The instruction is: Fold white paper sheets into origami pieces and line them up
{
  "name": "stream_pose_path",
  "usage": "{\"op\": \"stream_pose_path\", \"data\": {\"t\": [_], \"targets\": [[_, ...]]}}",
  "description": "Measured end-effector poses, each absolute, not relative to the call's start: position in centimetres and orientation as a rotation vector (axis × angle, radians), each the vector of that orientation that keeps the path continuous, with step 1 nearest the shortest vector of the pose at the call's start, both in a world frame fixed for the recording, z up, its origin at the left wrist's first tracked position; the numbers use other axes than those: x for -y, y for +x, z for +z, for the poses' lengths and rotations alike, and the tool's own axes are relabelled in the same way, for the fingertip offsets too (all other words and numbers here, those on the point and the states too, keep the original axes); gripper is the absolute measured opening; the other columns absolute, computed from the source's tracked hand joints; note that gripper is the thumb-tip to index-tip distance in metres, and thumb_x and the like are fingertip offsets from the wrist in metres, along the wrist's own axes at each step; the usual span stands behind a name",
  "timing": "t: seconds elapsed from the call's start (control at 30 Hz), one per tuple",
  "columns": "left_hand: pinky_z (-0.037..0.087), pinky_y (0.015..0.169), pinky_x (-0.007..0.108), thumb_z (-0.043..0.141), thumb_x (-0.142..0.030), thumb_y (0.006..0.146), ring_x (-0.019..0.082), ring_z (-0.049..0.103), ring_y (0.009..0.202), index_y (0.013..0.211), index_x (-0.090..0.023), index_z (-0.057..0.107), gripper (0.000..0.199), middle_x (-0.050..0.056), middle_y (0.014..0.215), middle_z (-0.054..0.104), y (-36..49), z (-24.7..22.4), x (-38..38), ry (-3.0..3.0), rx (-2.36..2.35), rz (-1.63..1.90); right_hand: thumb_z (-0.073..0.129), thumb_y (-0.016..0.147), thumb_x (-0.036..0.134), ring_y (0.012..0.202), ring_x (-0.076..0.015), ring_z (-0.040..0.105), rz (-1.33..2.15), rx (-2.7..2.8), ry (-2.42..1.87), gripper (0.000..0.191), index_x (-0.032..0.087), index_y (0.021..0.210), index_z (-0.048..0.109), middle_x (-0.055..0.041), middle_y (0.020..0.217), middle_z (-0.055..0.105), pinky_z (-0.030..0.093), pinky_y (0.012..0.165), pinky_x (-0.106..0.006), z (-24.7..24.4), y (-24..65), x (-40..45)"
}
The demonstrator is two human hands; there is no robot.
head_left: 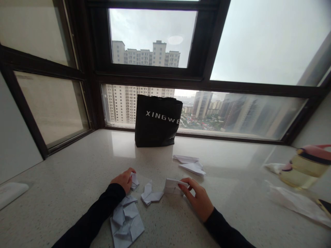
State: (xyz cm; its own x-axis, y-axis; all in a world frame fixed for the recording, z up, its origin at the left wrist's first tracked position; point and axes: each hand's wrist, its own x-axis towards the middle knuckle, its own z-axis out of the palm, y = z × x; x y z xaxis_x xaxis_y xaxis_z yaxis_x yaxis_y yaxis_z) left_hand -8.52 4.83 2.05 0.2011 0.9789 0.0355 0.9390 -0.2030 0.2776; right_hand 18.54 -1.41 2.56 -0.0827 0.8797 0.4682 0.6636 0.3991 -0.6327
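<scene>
My right hand [198, 198] pinches a folded white paper [172, 186] by its right side, holding it upright just above or on the counter. At my left hand [123, 180], the fingers curl down over a small folded paper [134, 181], partly hidden by them. Between the hands lies a three-pointed paper fold [150, 195]. Below my left wrist, several folded papers [127, 224] lie in an overlapping pile, the sleeve close beside them. Farther off, two pointed paper folds [192, 168] rest on the counter.
A black bag [158, 129] stands upright against the window. On the right are a yellowish bottle with a pink lid [305, 168], crumpled white plastic [297, 203] and a dark phone-like edge [325, 206]. A white object [12, 193] lies at far left on the speckled counter [85, 172].
</scene>
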Motion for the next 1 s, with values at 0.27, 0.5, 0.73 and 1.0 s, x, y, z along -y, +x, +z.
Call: {"op": "stream_pose_path", "data": {"t": [0.27, 0.5, 0.73, 1.0], "targets": [[0.039, 0.064, 0.023, 0.032, -0.011, 0.075, 0.016, 0.058, 0.076, 0.098, -0.023, 0.043, 0.028, 0.003, 0.084, 0.06, -8.52, 1.94, -5.06, 2.264, -1.856, 0.281, 0.042, 0.079, 0.03, 0.063, -0.0166, 0.053, 0.274, 1.867, -1.356, 0.018, 0.018, 0.076, 0.056, -0.0033, 0.069, 0.059, 0.043, 0.058, -0.028, 2.46, 18.66, 1.3], [0.039, 0.066, 0.024, 0.031, -0.01, 0.075, 0.017, 0.058, 0.08, 0.099, -0.022, 0.043, 0.029, 0.004, 0.088, 0.06, -8.47, 1.96, -5.04, 2.269, -1.859, 0.262, 0.041, 0.079, 0.035, 0.063, -0.0166, 0.054, 0.211, 1.875, -1.379, 0.023, 0.018, 0.076, 0.057, -0.0043, 0.069, 0.059, 0.045, 0.059, -0.027, 2.54, 18.67, 1.37], [0.039, 0.066, 0.023, 0.031, -0.011, 0.076, 0.015, 0.058, 0.078, 0.099, -0.023, 0.042, 0.028, 0.003, 0.087, 0.06, -8.49, 1.94, -4.99, 2.268, -1.87, 0.25, 0.04, 0.08, 0.033, 0.063, -0.0165, 0.054, 0.219, 1.884, -1.382, 0.023, 0.018, 0.077, 0.057, -0.0042, 0.069, 0.059, 0.045, 0.059, -0.027, 2.46, 18.67, 1.35], [0.039, 0.066, 0.024, 0.031, -0.012, 0.076, 0.015, 0.058, 0.08, 0.099, -0.024, 0.042, 0.029, 0.002, 0.09, 0.06, -8.47, 2.06, -5.0, 2.26, -1.879, 0.248, 0.041, 0.079, 0.034, 0.062, -0.0163, 0.054, 0.207, 1.889, -1.381, 0.023, 0.018, 0.077, 0.058, -0.0037, 0.068, 0.059, 0.045, 0.058, -0.027, 2.33, 18.78, 1.24]]}}
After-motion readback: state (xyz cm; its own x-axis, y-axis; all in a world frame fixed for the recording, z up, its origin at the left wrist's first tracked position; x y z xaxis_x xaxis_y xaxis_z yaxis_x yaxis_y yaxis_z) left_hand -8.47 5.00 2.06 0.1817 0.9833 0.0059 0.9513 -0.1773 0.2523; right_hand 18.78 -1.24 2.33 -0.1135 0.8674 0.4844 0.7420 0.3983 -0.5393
